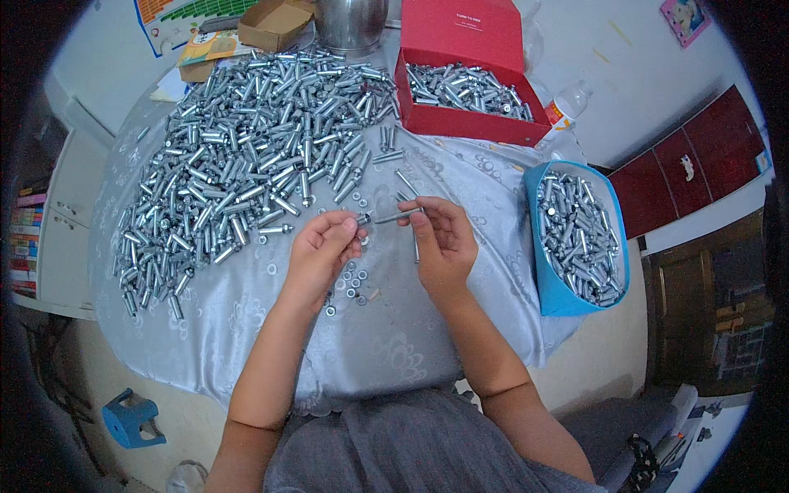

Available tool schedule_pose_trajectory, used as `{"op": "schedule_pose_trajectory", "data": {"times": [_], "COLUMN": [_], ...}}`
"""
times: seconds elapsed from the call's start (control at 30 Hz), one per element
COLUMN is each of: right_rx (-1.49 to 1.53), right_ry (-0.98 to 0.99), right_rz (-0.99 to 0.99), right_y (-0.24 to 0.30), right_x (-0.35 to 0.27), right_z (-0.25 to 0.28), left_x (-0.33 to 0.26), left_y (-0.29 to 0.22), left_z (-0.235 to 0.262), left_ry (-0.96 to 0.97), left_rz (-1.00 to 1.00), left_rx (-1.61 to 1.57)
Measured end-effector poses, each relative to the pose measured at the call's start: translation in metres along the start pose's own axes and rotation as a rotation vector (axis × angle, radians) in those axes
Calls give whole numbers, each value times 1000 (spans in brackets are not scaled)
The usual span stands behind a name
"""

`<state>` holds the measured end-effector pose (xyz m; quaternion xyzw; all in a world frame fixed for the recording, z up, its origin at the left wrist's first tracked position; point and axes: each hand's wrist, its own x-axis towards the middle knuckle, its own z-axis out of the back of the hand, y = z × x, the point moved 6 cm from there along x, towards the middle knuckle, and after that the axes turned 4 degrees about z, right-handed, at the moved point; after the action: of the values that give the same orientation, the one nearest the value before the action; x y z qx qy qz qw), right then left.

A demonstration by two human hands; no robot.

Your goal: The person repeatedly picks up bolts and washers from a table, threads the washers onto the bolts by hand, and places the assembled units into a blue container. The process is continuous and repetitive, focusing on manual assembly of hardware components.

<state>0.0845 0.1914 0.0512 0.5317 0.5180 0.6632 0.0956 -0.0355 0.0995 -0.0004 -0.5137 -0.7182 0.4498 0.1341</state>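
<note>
Over the middle of the table, my left hand [322, 248] pinches a small metal fitting [363, 219] between thumb and fingertips. Facing it, my right hand [446, 246] grips a thin metal rod [398, 216], which points left toward that fitting. Whether the two pieces touch, I cannot tell. Several loose nuts and washers [351, 283] lie on the cloth below and between my hands. A few more rods lie partly behind my right fingers. Beyond my left hand spreads a big heap of silvery expansion bolts [246, 156].
An open red box [472, 123] of bolts stands at the back right. Nearer, a blue bin [575, 306] full of bolts sits at the table's right edge. A plastic bottle [569, 103], a cardboard box [274, 25] and a metal pot [352, 25] stand farther back. A blue stool [131, 417] is on the floor.
</note>
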Motion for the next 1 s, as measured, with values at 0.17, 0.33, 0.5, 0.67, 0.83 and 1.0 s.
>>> {"op": "schedule_pose_trajectory", "data": {"times": [0.17,0.33,0.5,0.67,0.83,1.0], "right_rx": [8,-271,-271,-490,-747,-810], "right_ry": [88,383,377,372,565,551], "right_rz": [-107,91,73,-55,-45,7], "right_y": [-13,-2,0,-15,-37,-41], "right_x": [-7,-6,-5,-4,-14,-19], "right_z": [-7,-24,-27,-19,-19,-24], "left_x": [-1,-5,-10,-4,-3,-2], "left_y": [0,-4,-17,-26,-26,-21], "left_z": [-6,-11,-13,12,20,19], "left_ry": [99,101,84,-117,-229,-204], "left_rz": [-48,-191,-347,-372,-318,-305], "left_rx": [133,268,434,260,193,182]}}
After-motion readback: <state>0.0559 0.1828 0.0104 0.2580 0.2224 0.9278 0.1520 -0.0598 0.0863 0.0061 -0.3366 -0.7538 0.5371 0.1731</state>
